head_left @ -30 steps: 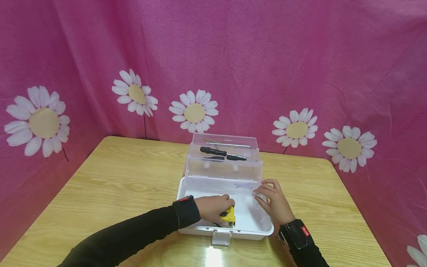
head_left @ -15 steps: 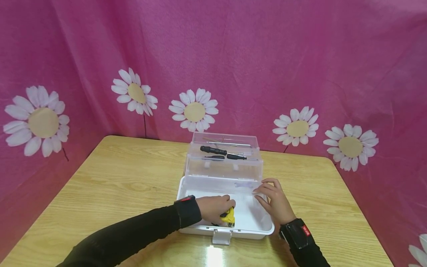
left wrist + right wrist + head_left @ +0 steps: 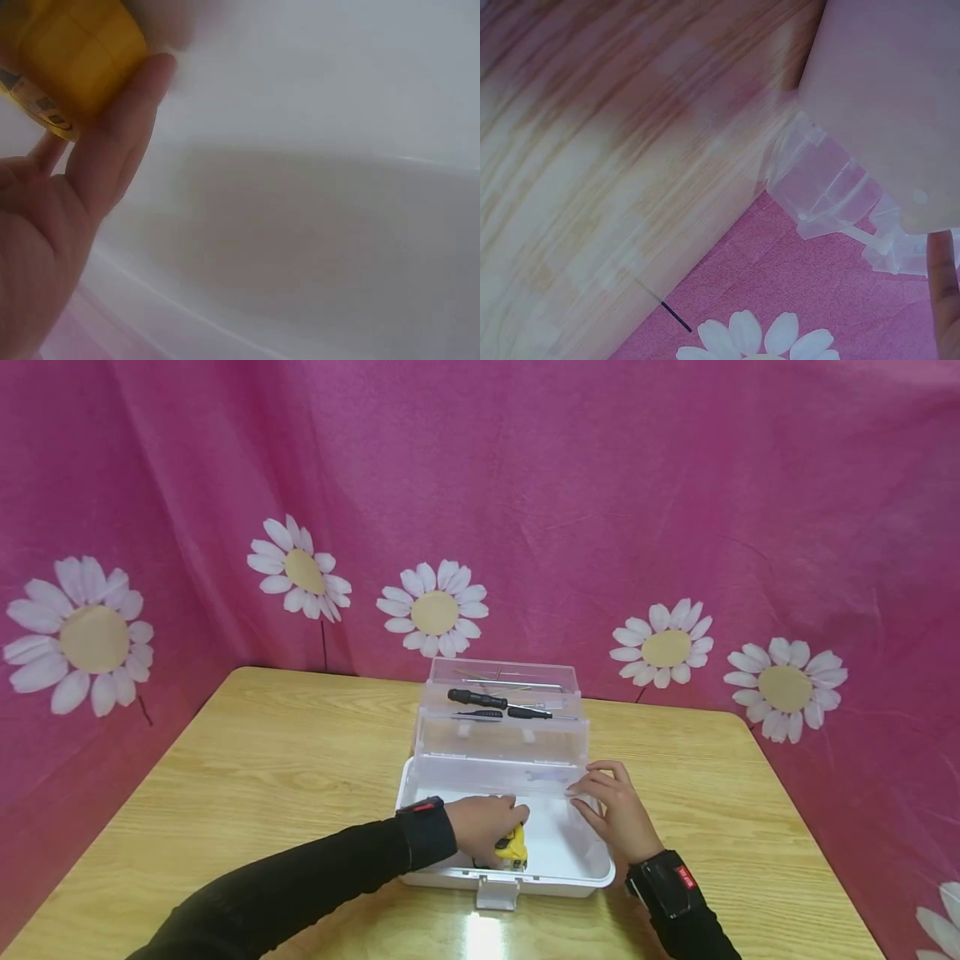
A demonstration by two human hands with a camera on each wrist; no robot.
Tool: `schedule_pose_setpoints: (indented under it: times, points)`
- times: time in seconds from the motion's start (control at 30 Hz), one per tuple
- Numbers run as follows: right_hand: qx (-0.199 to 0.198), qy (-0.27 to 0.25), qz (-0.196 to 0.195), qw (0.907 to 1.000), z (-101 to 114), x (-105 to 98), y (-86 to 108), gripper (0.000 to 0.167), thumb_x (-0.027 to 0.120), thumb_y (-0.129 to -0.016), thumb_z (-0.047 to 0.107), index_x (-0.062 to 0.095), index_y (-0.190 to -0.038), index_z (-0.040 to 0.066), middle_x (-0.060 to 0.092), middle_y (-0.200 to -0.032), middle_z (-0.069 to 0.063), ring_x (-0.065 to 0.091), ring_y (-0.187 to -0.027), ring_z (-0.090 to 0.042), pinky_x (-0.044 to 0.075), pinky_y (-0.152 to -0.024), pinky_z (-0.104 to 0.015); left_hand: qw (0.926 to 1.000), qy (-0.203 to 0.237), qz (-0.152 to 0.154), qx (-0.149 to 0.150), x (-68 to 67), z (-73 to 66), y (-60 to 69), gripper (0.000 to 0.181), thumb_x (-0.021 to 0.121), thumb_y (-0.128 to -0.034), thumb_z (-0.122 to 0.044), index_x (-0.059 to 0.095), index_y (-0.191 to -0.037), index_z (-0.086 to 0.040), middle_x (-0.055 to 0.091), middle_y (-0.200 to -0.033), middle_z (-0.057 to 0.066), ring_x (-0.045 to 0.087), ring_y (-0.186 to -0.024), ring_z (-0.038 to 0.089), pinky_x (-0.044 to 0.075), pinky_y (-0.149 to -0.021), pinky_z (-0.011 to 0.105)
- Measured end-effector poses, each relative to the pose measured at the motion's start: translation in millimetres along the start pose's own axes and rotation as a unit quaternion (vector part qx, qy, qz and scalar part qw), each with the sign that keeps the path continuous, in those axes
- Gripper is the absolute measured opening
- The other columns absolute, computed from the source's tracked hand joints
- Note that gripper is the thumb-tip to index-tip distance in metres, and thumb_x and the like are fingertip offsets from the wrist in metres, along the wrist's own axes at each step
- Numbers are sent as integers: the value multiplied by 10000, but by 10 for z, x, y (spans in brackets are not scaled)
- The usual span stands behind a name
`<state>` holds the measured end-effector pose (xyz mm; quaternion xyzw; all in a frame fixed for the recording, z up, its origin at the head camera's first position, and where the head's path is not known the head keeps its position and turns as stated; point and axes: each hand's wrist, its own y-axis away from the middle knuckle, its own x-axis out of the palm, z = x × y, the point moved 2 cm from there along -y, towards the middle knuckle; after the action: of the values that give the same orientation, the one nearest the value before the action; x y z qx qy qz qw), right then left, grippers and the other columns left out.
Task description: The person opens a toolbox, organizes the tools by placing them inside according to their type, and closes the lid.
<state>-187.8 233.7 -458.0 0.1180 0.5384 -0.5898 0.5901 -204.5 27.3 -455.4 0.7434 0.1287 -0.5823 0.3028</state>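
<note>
A white toolbox [image 3: 561, 887] with clear fold-out trays stands open on the table. Inside its base, near the front wall, my left hand [image 3: 483, 828] grips a yellow and black tape measure [image 3: 514, 845]. In the left wrist view, the fingers curl round the tape measure's yellow case [image 3: 82, 52], and a printed label shows on it. My right hand [image 3: 624, 818] holds the toolbox's right rim near the back corner, fingers bent over the edge. Only one finger [image 3: 943, 289] of it shows in the right wrist view, against the box's side wall.
The raised clear trays [image 3: 502, 743] lean back behind the base. A black-handled screwdriver [image 3: 477, 698] and other slim tools lie in them. The wooden table [image 3: 322, 760] spreads around the box, and a pink flowered cloth [image 3: 525, 510] hangs behind it.
Almost nothing differs. My left hand has shifted very slightly to the right over the tape measure; the right hand stays at the rim.
</note>
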Motion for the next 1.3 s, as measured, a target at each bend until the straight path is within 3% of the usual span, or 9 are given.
schedule_pose_setpoints:
  times: [0.33, 0.53, 0.8, 1.0, 1.2, 1.3]
  points:
    - [-44, 32, -44, 10000, 15, 1, 4, 232, 817, -655, -3, 730, -823, 130, 697, -845, 24, 487, -1062, -202, 475, -893, -441, 9999, -23, -22, -129, -32, 32, 42, 620, 794, -729, -383, 462, -1207, -172, 502, -938, -63, 444, -779, 33, 400, -672, 179]
    - [-27, 18, -62, 10000, 25, 17, 2, 225, 816, -658, -2, 730, -821, 127, 696, -844, 24, 484, -1061, -200, 476, -886, -442, 9999, 28, 65, -104, -37, 25, 61, 695, 759, -769, -383, 426, -1344, -181, 542, -1094, -27, 487, -879, 41, 455, -779, 200]
    - [-106, 37, -93, 9999, 13, 28, 23, 239, 818, -650, -8, 729, -829, 122, 694, -847, 21, 489, -1053, -210, 474, -878, -442, 9988, 332, -244, 267, -145, -52, 268, 522, 667, -867, -338, 488, -1328, -171, 549, -1264, -4, 531, -1117, 70, 440, -957, 217]
    - [34, -87, 251, 9996, 21, -54, 15, 270, 808, -692, 47, 724, -936, 129, 695, -927, 15, 494, -1058, -197, 491, -872, -454, 9933, 660, -773, 545, -404, -88, 487, 364, 633, -897, -290, 571, -1246, -208, 595, -1212, -28, 561, -1084, 57, 467, -927, 226]
    - [-198, -460, 56, 9987, 43, -302, -122, 287, 768, -743, 50, 695, -1017, 97, 683, -999, -33, 600, -985, -212, 512, -841, -420, 9821, 1184, -1457, 130, -782, 53, 768, 378, 609, -910, -329, 562, -1267, -216, 571, -1277, -37, 546, -1162, 99, 464, -978, 293]
    - [-177, -615, -168, 9978, -61, -441, -297, 274, 718, -792, 27, 674, -1061, 55, 690, -1011, -72, 623, -945, -206, 523, -816, -333, 9672, 1398, -2111, -191, -979, 279, 900, 400, 585, -927, -306, 536, -1303, -177, 535, -1343, 10, 504, -1244, 170, 441, -1015, 366]
